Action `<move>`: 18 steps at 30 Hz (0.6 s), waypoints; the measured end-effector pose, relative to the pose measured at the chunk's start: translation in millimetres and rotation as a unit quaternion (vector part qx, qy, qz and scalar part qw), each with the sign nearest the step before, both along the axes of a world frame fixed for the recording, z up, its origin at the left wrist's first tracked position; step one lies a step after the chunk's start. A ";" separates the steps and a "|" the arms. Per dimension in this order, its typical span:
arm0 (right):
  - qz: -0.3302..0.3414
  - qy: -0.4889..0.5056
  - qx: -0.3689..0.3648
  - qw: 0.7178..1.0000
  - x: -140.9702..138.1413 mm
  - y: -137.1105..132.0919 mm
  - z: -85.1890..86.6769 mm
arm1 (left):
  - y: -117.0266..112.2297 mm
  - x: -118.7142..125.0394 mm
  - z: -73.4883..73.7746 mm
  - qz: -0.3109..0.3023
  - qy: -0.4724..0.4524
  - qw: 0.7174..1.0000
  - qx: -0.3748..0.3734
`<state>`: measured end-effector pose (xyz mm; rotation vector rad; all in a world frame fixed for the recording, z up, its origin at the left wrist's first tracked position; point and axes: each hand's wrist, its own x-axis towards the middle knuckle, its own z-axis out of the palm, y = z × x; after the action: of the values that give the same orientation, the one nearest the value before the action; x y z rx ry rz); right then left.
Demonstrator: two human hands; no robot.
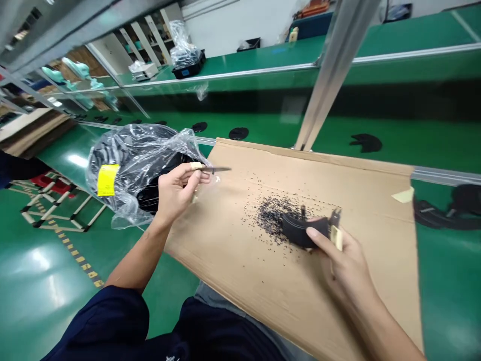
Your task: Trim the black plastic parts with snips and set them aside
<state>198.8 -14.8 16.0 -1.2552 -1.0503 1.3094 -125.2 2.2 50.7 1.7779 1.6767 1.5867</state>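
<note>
Left hand (176,193): grip clamped on taped-handle metal pick (216,169), near clear plastic bag (131,170). Right hand (343,265): grip clamped on black curved piece (302,230) and taped tool (335,235), held just above cardboard sheet (233,281) strewn with black crumbs (272,215), on green tabletop (447,281)

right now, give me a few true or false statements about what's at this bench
1. The left hand holds a slim metal-tipped tool with a taped handle. True.
2. The right hand is empty. False: it grips a black curved piece.
3. Black crumbs lie scattered on the cardboard sheet. True.
4. The yellow label is stuck on a cardboard box. False: it is on a clear plastic bag.
</note>
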 end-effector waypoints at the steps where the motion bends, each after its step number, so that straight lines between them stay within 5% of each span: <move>1: 0.012 0.037 -0.043 0.998 -0.7 -0.7 0.1 | 0.1 13.1 -2.4 -0.043 -0.040 0.998 0.004; 4: 0.035 0.090 -0.111 0.989 -1.4 -3.3 -1.1 | 4.7 52.7 -10.0 -0.156 -0.141 0.978 -0.015; 9: 0.051 0.094 -0.110 0.988 0.9 -7.1 -5.7 | 13.1 104.5 -25.4 -0.284 -0.202 0.932 -0.095; 14: 0.100 0.079 -0.087 0.988 0.5 -10.2 -5.5 | 5.7 122.7 -36.0 -0.331 -0.158 0.921 -0.130; 18: 0.130 0.038 -0.080 0.987 -1.7 -13.3 -4.7 | -1.6 124.0 -44.4 -0.329 -0.006 0.944 -0.031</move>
<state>197.1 -28.2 11.3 -1.2029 -1.0986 1.6569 -1.1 0.5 6.3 1.9928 0.9432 1.2131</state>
